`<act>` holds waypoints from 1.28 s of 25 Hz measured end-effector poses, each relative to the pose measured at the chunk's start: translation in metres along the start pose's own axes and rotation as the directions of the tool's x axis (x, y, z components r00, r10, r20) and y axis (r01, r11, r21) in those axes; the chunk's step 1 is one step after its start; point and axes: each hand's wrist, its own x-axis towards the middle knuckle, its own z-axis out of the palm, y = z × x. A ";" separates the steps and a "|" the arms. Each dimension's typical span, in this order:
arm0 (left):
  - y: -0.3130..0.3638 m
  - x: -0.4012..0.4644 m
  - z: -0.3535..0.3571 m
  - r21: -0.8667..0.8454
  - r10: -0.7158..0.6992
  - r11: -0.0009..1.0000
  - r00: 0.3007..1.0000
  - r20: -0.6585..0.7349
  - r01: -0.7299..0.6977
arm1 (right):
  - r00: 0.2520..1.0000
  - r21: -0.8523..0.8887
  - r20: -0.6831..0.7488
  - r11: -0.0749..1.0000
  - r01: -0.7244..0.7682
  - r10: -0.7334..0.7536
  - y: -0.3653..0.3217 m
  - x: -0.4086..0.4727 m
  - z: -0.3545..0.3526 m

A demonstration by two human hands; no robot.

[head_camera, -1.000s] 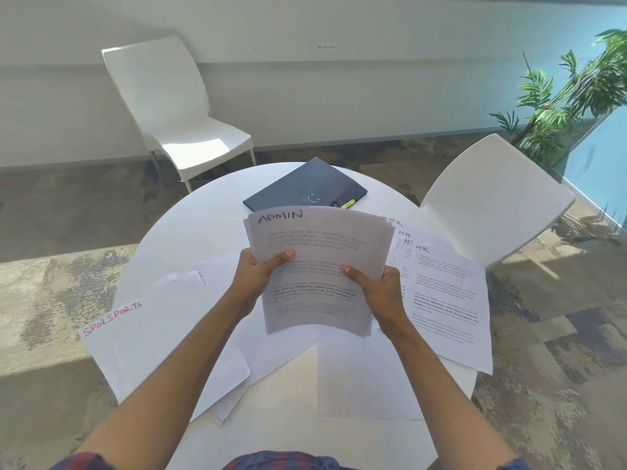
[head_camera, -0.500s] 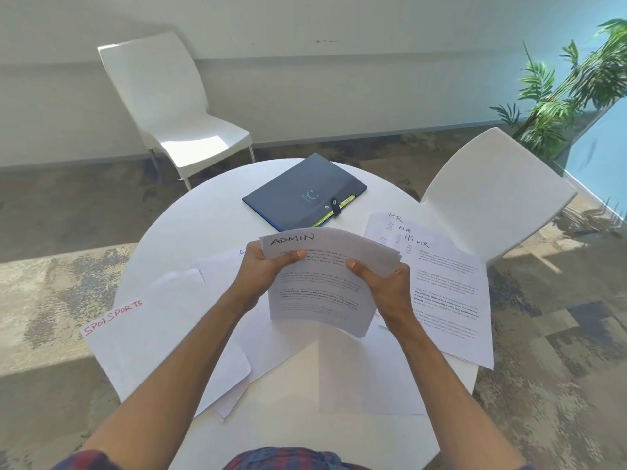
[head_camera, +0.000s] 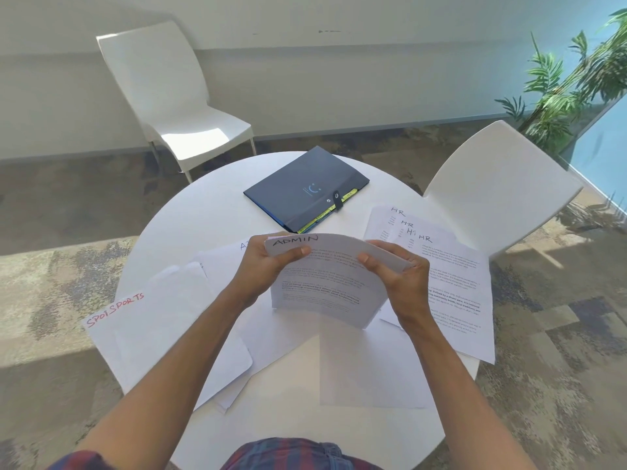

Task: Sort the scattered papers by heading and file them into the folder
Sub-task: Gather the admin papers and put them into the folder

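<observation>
Both the left hand (head_camera: 263,266) and right hand (head_camera: 402,283) grip a bowed stack of white ADMIN-headed papers (head_camera: 329,283) above the round white desk (head_camera: 210,212); bare desk separates it from the closed dark-blue folder (head_camera: 302,188), yellow tabs at its edge.

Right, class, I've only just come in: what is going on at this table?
A person is sorting papers by heading. The left hand and the right hand grip a sheaf headed ADMIN, bent over above the round white table. The HR pile lies to the right, the SPORTS pile to the left. The dark folder lies closed at the far side, so nothing looks filed yet.
</observation>
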 end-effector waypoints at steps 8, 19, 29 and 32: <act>0.003 -0.002 0.005 -0.063 0.008 0.998 0.999 -0.039 -0.010 | 1.000 0.017 0.004 0.999 -0.031 0.031 0.003 -0.005 -0.004; -0.030 0.001 0.007 -0.017 -0.125 0.992 0.992 -0.014 0.125 | 0.980 -0.018 -0.001 0.980 -0.198 0.198 0.050 -0.003 -0.003; -0.030 0.007 0.005 -0.030 -0.123 0.992 0.991 -0.057 0.122 | 0.990 0.032 -0.057 0.991 -0.129 0.131 0.049 -0.001 0.005; -0.034 0.008 0.009 -0.037 -0.126 0.992 0.989 -0.078 0.124 | 0.988 0.031 -0.085 0.991 -0.130 0.132 0.053 -0.001 0.008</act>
